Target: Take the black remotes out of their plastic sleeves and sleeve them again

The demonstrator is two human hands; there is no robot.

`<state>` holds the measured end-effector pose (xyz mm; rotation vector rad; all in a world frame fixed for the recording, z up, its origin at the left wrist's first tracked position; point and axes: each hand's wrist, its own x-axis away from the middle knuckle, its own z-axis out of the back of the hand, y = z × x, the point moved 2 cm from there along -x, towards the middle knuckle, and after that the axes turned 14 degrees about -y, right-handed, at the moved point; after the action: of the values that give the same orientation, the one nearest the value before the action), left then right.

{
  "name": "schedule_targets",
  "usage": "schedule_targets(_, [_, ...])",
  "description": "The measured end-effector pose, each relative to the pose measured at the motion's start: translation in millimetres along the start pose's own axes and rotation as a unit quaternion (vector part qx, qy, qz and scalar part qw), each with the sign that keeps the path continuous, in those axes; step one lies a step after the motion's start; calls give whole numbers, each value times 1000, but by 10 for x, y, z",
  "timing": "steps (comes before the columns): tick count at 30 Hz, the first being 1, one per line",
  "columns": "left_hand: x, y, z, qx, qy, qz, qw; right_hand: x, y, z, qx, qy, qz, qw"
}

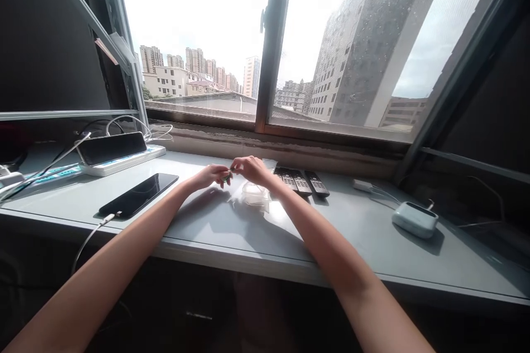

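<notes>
Above the table, my left hand (208,176) has its fingers closed on a small dark-and-green object (227,177), too small to name. My right hand (253,170) meets it from the other side, its fingertips pinched at the object's upper end; what exactly they grip there is partly hidden. Under and beside my right wrist lies a clear plastic bag (255,198) with something pale inside. Several black remote controls (296,181) lie just beyond my right forearm, partly covered by it, with another black remote control (317,183) beside them.
A black phone (141,194) with a white cable lies left on the grey table (199,226). Behind it, another phone (111,148) leans on a white power strip (124,164). A pale rounded device (414,219) and a white adapter (362,185) lie right. A window stands behind.
</notes>
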<state>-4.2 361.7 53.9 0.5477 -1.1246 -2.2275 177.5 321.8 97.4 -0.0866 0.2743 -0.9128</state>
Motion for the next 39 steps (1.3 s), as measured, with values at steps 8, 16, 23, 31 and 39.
schedule_targets(8, [33,33,-16,-16,0,-5,1000,31,-64,14,-97,20,13,995])
schedule_targets(16, [24,77,-32,17,6,-12,1000,24,-54,-6,-35,92,7,995])
schedule_targets(23, [32,27,-25,28,-1,0,1000,62,-2,42,-23,115,10,993])
schedule_targets(31, [39,11,50,-16,65,-11,998,63,13,-122,106,-72,-45,991])
schedule_targets(39, [53,-4,66,-25,97,-16,995,84,33,-119,31,-102,-63,992])
